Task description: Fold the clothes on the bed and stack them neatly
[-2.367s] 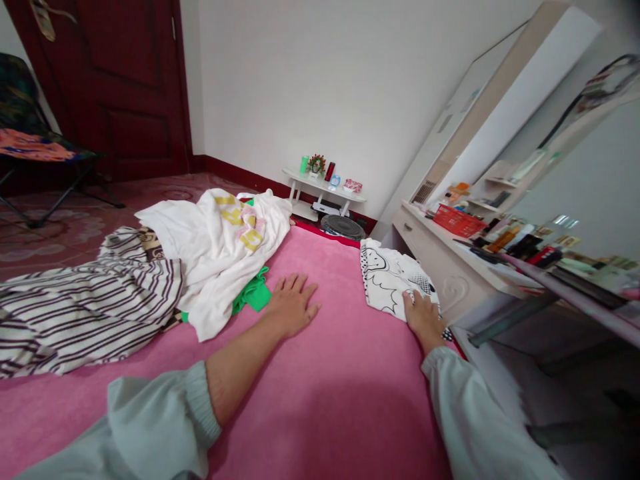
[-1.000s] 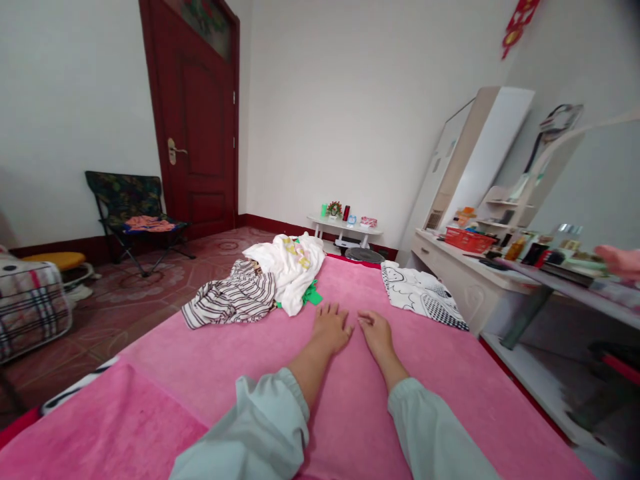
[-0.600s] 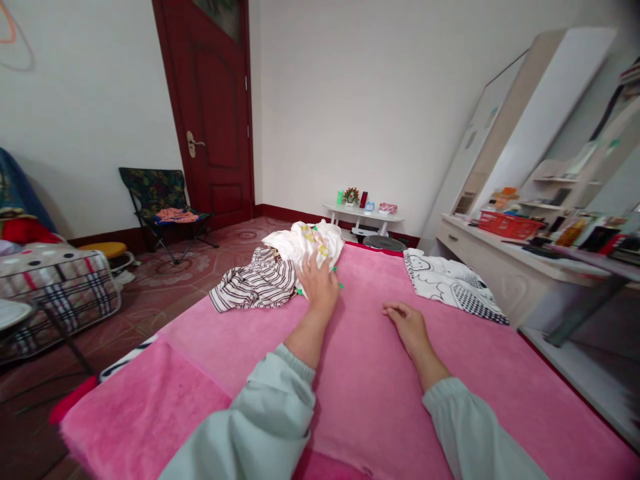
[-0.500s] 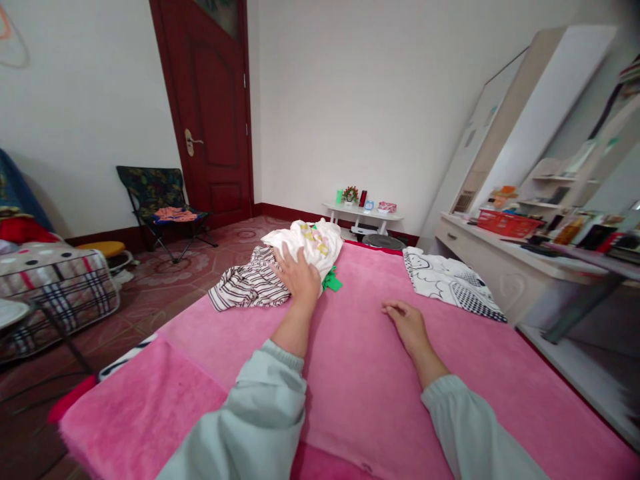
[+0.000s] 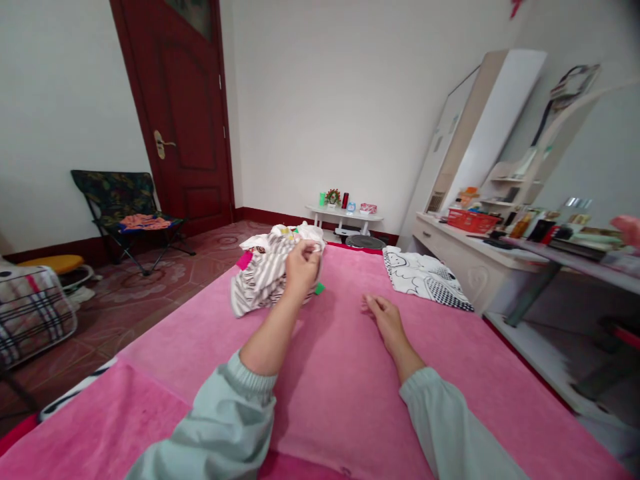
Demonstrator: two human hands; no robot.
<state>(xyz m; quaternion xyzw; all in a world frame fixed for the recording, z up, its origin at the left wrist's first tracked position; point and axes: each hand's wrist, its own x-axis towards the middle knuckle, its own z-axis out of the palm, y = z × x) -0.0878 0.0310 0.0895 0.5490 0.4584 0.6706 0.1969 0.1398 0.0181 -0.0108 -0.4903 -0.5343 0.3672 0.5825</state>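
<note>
My left hand (image 5: 301, 268) is closed over the clothes pile on the bed, its fingertips pinching the brown-and-white striped garment (image 5: 267, 277). That striped cloth lies bunched over a white garment (image 5: 306, 231) with a coloured print. Small bits of green cloth (image 5: 320, 289) and pink cloth (image 5: 245, 260) poke out at the pile's sides. My right hand (image 5: 387, 320) hovers over the pink blanket (image 5: 345, 380) with fingers curled in and nothing in them. Beyond it, a white garment with black drawings and dots (image 5: 425, 277) lies flat near the bed's right edge.
A dressing table (image 5: 450, 247) with a red basket (image 5: 471, 220) and bottles runs along the right. A low white table (image 5: 345, 217) stands at the far wall. On the left are a folding chair (image 5: 125, 207) holding orange cloth, and a dark red door (image 5: 185, 127).
My left hand has gone from lying spread on the white garment to pinching the striped one, which now covers more of the pile. The view has turned rightward. My right hand stays curled.
</note>
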